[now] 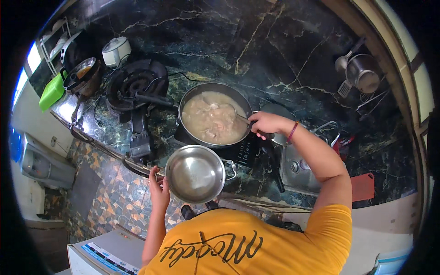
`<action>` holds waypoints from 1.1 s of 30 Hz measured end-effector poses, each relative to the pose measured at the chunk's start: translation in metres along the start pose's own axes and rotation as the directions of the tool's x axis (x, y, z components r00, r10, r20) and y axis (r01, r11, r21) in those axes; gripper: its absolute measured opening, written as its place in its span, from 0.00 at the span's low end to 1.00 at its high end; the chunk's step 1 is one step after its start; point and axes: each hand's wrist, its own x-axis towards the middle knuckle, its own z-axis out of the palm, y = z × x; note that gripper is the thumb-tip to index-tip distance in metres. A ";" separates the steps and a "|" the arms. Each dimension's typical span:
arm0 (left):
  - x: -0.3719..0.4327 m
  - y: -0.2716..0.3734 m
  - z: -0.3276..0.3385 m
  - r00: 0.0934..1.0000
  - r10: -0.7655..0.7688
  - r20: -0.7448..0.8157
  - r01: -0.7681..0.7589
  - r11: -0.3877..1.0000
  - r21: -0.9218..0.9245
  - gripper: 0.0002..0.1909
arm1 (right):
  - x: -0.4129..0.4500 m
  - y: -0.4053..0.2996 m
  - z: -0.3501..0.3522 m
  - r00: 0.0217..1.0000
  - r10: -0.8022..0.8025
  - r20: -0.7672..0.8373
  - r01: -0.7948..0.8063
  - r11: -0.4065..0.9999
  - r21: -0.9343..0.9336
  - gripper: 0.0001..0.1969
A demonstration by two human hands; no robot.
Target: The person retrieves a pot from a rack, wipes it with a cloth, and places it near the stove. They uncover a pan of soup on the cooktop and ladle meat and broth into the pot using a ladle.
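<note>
My right hand (pixel 266 124) is closed around the handle of a metal ladle (pixel 242 118), whose bowl end dips into pale, cloudy broth with pieces of meat. The broth fills a dark wide pan (pixel 216 86) standing on a black induction cooktop (pixel 240 154). In my left hand (pixel 159 185) is the left side of a shiny stainless-steel pot (pixel 196 173), held level at the counter's front edge, just in front of the pan. Only a bright bare bottom shows inside this pot. Its other loop handle points right, towards the sink.
A gas burner (pixel 137 84) stands left of the pan, with a white lidded cooker (pixel 117 51) behind it. Further left are a used wok (pixel 82 79) and a green plastic container (pixel 52 92). A steel sink (pixel 299 172) and a red cutting board (pixel 363 187) lie at the right.
</note>
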 end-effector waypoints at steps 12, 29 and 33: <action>0.005 0.003 0.000 1.000 0.005 0.029 -0.005 1.000 -0.023 0.27 | 0.038 0.028 0.002 0.994 -0.072 0.083 -0.022 0.606 0.795 0.21; 0.012 -0.005 0.002 0.999 0.039 0.027 -0.039 0.999 -0.011 0.28 | -0.027 0.053 -0.012 0.851 -0.465 -0.242 0.326 0.831 -0.450 0.28; 0.011 -0.003 0.003 0.999 0.046 0.009 -0.046 0.999 -0.011 0.28 | -0.058 0.048 -0.011 0.878 -0.420 -0.228 0.249 0.809 -0.532 0.27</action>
